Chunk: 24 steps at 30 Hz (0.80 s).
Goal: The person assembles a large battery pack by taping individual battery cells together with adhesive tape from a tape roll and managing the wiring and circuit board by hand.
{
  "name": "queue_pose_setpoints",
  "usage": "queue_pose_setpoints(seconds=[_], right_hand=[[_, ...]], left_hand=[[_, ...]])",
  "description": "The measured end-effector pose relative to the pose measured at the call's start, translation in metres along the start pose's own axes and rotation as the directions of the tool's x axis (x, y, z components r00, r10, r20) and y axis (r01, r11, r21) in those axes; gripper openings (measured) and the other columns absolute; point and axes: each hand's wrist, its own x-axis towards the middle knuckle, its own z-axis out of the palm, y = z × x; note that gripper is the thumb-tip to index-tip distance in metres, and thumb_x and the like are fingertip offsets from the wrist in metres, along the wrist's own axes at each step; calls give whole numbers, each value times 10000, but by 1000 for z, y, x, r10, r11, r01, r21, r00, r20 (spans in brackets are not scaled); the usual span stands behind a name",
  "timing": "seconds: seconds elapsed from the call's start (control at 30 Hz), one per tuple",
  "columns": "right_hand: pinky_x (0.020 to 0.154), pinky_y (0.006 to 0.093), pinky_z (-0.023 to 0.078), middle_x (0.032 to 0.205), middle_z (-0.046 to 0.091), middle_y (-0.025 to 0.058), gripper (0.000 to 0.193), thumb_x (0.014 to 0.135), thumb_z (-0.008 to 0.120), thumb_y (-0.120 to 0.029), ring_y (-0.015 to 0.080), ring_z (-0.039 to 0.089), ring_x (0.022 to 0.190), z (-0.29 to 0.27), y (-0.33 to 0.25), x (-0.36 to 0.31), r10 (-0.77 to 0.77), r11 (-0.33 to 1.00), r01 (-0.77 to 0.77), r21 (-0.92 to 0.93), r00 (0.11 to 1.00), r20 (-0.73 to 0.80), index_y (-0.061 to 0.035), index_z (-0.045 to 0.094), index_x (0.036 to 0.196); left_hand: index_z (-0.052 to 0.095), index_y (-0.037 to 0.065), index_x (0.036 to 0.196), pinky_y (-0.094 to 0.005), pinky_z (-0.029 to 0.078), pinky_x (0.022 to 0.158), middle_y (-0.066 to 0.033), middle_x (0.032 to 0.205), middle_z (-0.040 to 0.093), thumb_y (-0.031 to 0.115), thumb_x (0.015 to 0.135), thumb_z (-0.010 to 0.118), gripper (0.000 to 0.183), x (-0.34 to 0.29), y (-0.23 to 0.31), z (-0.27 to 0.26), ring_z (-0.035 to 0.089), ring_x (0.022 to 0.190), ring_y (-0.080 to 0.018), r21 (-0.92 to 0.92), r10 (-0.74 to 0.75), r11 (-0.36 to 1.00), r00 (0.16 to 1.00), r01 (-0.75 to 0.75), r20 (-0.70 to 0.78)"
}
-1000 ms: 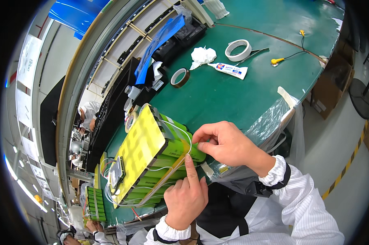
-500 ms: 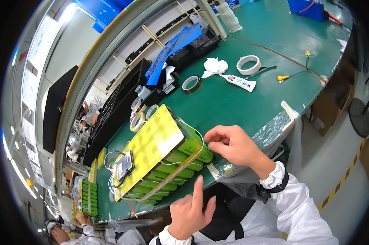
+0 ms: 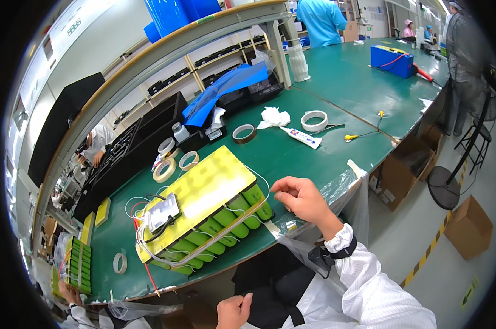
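Observation:
A battery pack of green cylindrical cells [image 3: 218,233] with a yellow top sheet [image 3: 204,189] lies tilted on the green table. On that sheet sits a small circuit board [image 3: 163,213] with white, black and red wires. Tan tape and white wires run along the pack's near side. My right hand [image 3: 305,203] is closed at the pack's right end, thumb and index finger together beside a looping white wire [image 3: 268,183]; what they hold, if anything, cannot be made out. Low at the front edge, my left hand [image 3: 234,311] is closed in a loose fist, apart from the pack, with nothing visible in it.
Behind the pack lie tape rolls [image 3: 244,134], a glue tube [image 3: 303,138], crumpled white tissue [image 3: 274,117] and a yellow-ended cable [image 3: 351,138]. Plastic film [image 3: 347,192] hangs over the table edge. A co-worker's hand [image 3: 69,293] touches another green pack [image 3: 79,263] at left.
The view has tilted up, showing more of the far table and people. My left hand has drawn down and back, its extended index finger now curled. My right hand stays by the pack's end.

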Motion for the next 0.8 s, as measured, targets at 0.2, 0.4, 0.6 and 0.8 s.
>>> queue_pose_setpoints(seconds=[0.2, 0.4, 0.6, 0.8], right_hand=[[559, 231, 430, 740, 631, -8, 111, 908, 622, -17, 40, 522, 617, 1, 9, 4, -9, 999, 8, -52, 1000, -3, 17, 694, 986], [561, 235, 440, 747, 641, 0, 111, 905, 624, -16, 50, 531, 617, 3, 9, 5, 27, 998, -28, -63, 999, -29, 14, 696, 984], [568, 233, 443, 752, 644, 0, 113, 901, 626, -14, 52, 536, 626, 2, 12, 6, 31, 998, -32, -48, 999, -18, 7, 700, 984], [579, 231, 446, 755, 645, -1, 120, 891, 626, -11, 52, 541, 638, 3, 8, 4, 11, 996, -13, -88, 1000, -21, 6, 710, 974]], left_hand=[[606, 58, 1211, -469, 511, 698, -196, 842, 647, 150, 909, 654, 319, -8, -32, 26, 635, 798, -414, -115, -18, 993, 1000, 20, 18], [580, 74, 1292, -464, 527, 752, -191, 963, 654, 194, 891, 679, 430, -10, -33, 27, 643, 872, -403, -68, 48, 997, 993, -41, 106], [588, 68, 1281, -457, 528, 766, -197, 986, 648, 207, 895, 674, 419, -12, -35, 26, 642, 885, -398, -75, 30, 997, 992, -21, 124], [602, 55, 1256, -453, 526, 765, -201, 988, 644, 209, 898, 672, 396, -11, -43, 34, 640, 885, -397, -72, 67, 996, 991, -59, 118]])
